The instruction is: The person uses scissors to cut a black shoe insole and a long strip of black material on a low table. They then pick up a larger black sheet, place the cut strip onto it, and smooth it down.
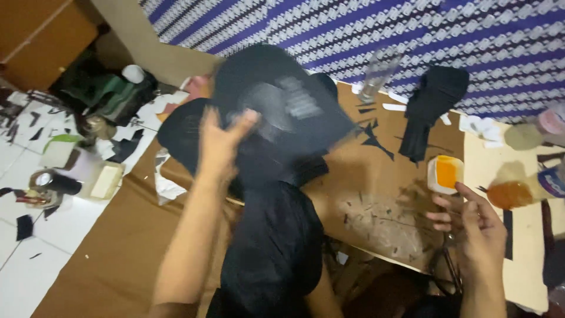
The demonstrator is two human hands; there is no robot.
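The left hand (220, 138) grips a black cut-out sheet (276, 109) by its lower left edge, thumb and fingers pinched on it — the sheet is lifted above the brown cardboard work board (376, 194), blurred, with a pale grey patch at its middle. More black pieces (271, 247) lie under it. The right hand (474, 227), fingers loosely spread, is at the board's right edge, just below a small white cup of orange glue (445, 172); dark scissors (447, 268) sit beneath the palm — whether it touches them I cannot tell.

You've got a small white tub with an orange inside (445, 173) on the brown worktop (382, 176), just past your right hand (474, 227). Far right there's a bottle with a blue-and-white label (553, 181), and a blurry pale print (297, 101) on the black piece.
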